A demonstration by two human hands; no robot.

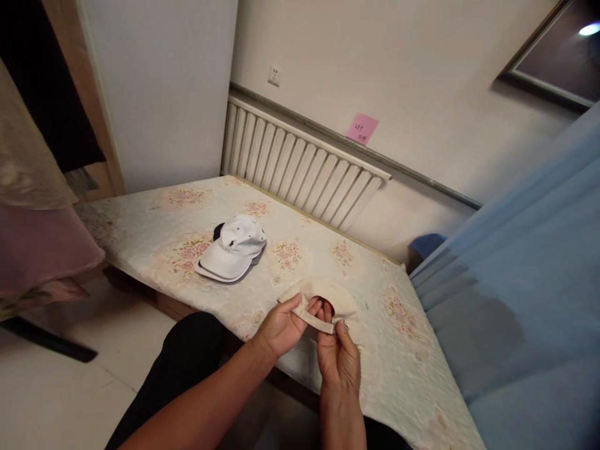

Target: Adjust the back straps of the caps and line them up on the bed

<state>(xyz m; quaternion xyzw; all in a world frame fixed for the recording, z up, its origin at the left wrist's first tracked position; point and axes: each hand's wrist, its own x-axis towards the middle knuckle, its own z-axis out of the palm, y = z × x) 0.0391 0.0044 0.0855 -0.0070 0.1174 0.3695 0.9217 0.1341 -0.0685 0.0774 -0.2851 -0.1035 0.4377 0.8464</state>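
A cream baseball cap (344, 297) is held just over the near edge of the mattress, its back strap and opening turned toward me. My left hand (285, 325) pinches the left end of the strap, with some fingers tucked behind it. At the strap's right end, my right hand (340, 356) grips between thumb and fingers, and its fingertips show in the dark red opening. A small metal buckle shows beside the right thumb. To the left, a white cap (241, 240) with a small dark emblem lies on top of a darker cap, mostly hidden.
The caps are on a flowered mattress (300, 228) with a low wooden edge. Behind it are a white radiator (300, 156) and a pink note (362, 129). A blue curtain (529, 281) hangs at right; clothes (42, 244) hang at left.
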